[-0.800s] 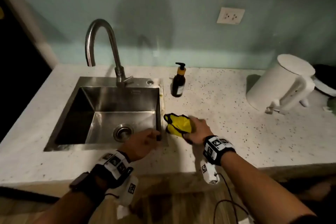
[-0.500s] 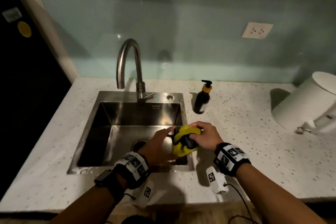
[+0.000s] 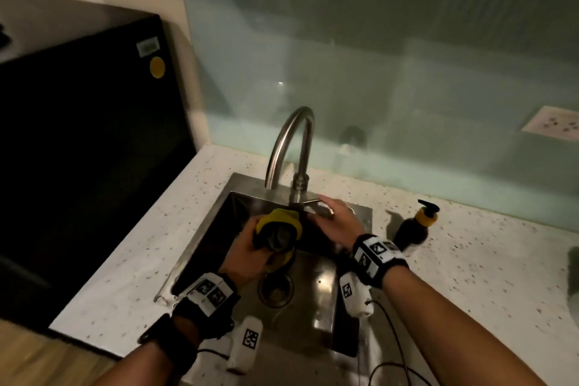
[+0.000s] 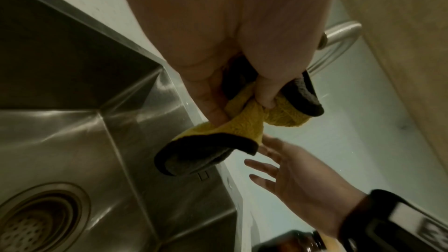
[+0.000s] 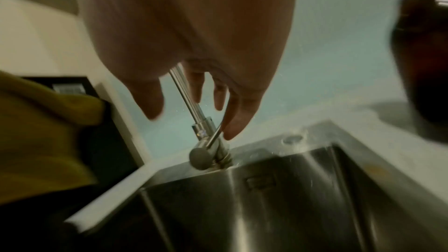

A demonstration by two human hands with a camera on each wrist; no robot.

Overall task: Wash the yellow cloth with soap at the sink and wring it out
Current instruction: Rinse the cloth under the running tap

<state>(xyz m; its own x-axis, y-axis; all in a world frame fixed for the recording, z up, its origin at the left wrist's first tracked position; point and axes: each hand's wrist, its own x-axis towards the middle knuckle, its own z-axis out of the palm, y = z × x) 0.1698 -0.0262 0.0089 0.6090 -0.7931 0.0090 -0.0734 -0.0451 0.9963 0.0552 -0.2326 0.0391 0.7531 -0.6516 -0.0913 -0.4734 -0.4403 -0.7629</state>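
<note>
My left hand (image 3: 250, 255) grips the bunched yellow cloth (image 3: 279, 219), yellow on one face and dark grey on the other, above the steel sink (image 3: 316, 288) beneath the curved tap (image 3: 289, 147). In the left wrist view my fingers (image 4: 265, 91) curl round the yellow cloth (image 4: 244, 124). My right hand (image 3: 336, 219) is open, fingers spread, at the tap's lever (image 3: 310, 202). In the right wrist view its fingertips (image 5: 232, 127) are beside the lever (image 5: 213, 139); contact is unclear. A brown soap bottle (image 3: 413, 227) with a black pump stands on the counter right of the sink.
The speckled white counter (image 3: 485, 263) runs to the right. A black appliance (image 3: 87, 147) stands left of the counter. A glass backsplash (image 3: 376, 72) rises behind the tap, with a wall socket (image 3: 554, 124) at the right. The drain (image 3: 275, 290) lies in the basin floor.
The cloth has passed from my right hand to my left and moved from the counter to over the sink. My right hand has let go and reached to the tap lever.
</note>
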